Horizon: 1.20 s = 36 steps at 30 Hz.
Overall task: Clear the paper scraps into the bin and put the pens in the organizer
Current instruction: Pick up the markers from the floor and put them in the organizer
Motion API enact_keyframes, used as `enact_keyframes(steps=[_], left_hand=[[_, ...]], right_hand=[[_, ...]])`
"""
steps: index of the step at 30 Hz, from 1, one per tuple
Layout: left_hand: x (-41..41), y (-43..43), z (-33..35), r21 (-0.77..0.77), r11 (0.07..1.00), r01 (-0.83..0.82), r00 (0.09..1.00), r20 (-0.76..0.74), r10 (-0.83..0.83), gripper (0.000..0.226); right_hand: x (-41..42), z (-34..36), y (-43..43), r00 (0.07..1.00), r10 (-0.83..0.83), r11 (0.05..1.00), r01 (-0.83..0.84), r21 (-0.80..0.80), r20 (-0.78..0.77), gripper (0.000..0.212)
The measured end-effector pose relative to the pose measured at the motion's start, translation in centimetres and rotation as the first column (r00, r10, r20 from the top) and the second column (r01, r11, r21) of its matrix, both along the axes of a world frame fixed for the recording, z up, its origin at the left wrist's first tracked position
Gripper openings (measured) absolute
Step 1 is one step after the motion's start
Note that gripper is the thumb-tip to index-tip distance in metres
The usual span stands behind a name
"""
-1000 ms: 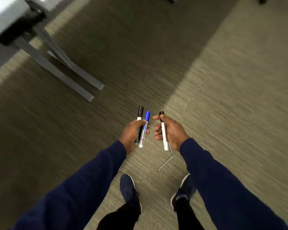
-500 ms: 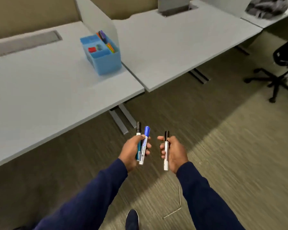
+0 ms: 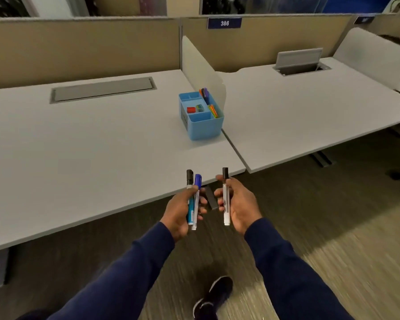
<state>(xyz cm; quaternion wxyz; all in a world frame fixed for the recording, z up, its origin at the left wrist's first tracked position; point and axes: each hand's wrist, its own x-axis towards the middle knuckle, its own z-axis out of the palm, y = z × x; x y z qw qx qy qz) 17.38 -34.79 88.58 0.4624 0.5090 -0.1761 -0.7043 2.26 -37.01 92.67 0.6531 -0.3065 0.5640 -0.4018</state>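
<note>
Both hands grip pens at lower centre: left hand point(image 3: 183, 211) closed on two pens point(image 3: 192, 202); right hand point(image 3: 237, 204) on one pen point(image 3: 225, 197); next, carry them to the blue organizer point(image 3: 204, 128) on the counter point(image 3: 79, 146), upper centre.

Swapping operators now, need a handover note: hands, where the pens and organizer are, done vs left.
Left hand: grip shut on two markers, black-capped marker and blue-capped marker.
Right hand: grip shut on one black-capped pen.
Blue organizer stands on the grey desk beside the divider, ahead of both hands; some pens already stand in its back compartment.
Done: three pens picked up.
Left: drop all three into the organizer. No paper scraps or bin in view, so that part cannot be judged.
</note>
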Motion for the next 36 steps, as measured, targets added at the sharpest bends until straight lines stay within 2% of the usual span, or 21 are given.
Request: enact_keyframes(steps=[6,12,22,27,31,36], left_hand=[[1.4,-6.2,1.5,-0.009,0.995,-0.095,0.995,0.035,0.095,0.055],[2.0,-13.8,3.1,-0.004,0.989,-0.149,0.982,0.117,0.149,0.035],[4.9,-26.7,5.1,-0.196,0.962,-0.189,0.963,0.154,0.221,0.021],[6.8,-34.7,6.9,-0.234,0.960,-0.155,0.974,0.128,0.188,0.022],[8.0,-39.7,7.6,-0.213,0.960,-0.184,0.978,0.059,0.200,0.025],[8.6,-44.0,7.4,-0.166,0.966,-0.198,0.980,-0.032,0.195,0.032]], right_hand=[[1.8,0.9,-6.8,0.997,0.070,0.997,-0.070,0.017,-0.007,0.031],[2.4,2.1,-15.4,0.981,0.174,0.979,-0.182,-0.090,-0.091,0.026],[4.2,4.0,-28.3,0.993,0.122,0.970,-0.117,-0.212,0.008,0.017],[5.6,5.2,-34.3,0.995,0.010,0.952,-0.040,-0.303,-0.099,0.014],[7.4,5.2,-38.2,0.958,-0.077,0.933,-0.029,-0.359,-0.276,0.027],[9.2,4.7,-41.9,0.918,-0.141,0.926,-0.010,-0.378,-0.371,0.030]])
